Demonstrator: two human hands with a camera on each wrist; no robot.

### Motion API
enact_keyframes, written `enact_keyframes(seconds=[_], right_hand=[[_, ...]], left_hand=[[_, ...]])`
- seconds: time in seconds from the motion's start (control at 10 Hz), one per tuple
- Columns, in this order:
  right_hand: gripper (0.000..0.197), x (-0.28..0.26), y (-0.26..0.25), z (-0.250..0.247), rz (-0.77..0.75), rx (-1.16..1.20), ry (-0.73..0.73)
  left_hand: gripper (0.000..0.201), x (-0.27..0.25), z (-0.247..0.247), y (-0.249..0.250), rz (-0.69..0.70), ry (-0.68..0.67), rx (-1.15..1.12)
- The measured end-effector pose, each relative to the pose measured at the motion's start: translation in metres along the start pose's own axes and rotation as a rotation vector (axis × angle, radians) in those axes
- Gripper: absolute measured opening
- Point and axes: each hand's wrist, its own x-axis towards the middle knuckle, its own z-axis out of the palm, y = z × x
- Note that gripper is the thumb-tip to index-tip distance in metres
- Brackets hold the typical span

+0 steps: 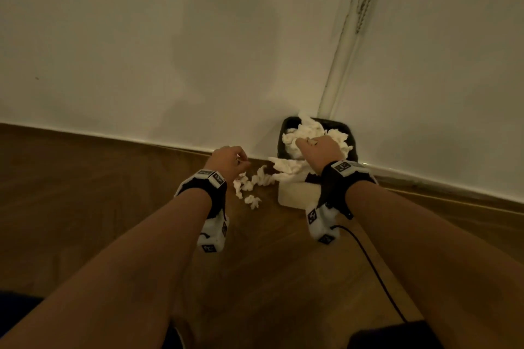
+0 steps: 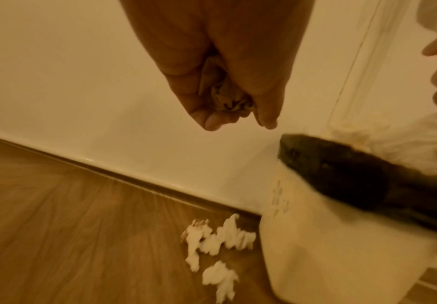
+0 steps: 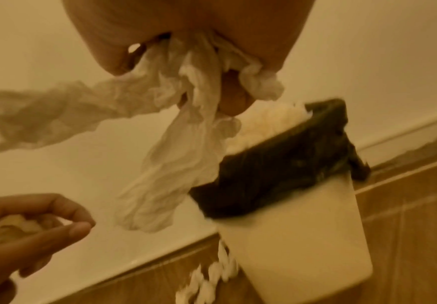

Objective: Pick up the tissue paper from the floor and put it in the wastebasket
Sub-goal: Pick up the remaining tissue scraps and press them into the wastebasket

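Your right hand [image 1: 319, 149] hides part of the wastebasket [image 1: 286, 195] opening; the held tissue [image 3: 30, 115] runs off-frame, blurred.

We see a cream wastebasket [image 1: 292, 195] with a black liner [image 3: 285, 176] folded over its rim, standing on the floor against the wall and heaped above the rim with white crumpled tissue [image 1: 309, 133]. A few more crumpled white pieces [image 2: 212, 244] lie on the floor just beside its base, while a wad [image 2: 228, 100] and a trailing bunch [image 3: 176, 148] are held in the air near its mouth
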Motion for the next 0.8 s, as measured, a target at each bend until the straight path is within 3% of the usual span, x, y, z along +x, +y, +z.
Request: enact_keyframes(seconds=[0.1,0.3,0.5,0.6,0.7,0.8], right_hand=[[0.045,0.015,-0.009,-0.040,0.074,0.073,0.160],[0.050,0.039,-0.007,-0.087,0.105,0.153,0.282],[0.042,0.054,0.023,-0.067,0.224,0.257,0.225],[0.040,0.066,0.038,-0.047,0.268,0.317,0.114],[0.058,0.067,0.043,-0.033,0.411,0.370,0.029],[0.049,0.068,0.043,-0.026,0.481,0.390,-0.036]], left_hand=[[0.021,0.012,-0.020,0.027,-0.002,0.074,-0.045],[0.016,0.042,-0.045,0.083,0.052,0.112,-0.199],[0.031,0.066,-0.019,0.131,0.001,0.028,-0.363],[0.036,0.065,0.007,0.139,0.005,-0.051,-0.382],[0.042,0.063,0.034,0.136,0.045,-0.113,-0.340],[0.042,0.063,0.050,0.128,0.058,-0.134,-0.239]])
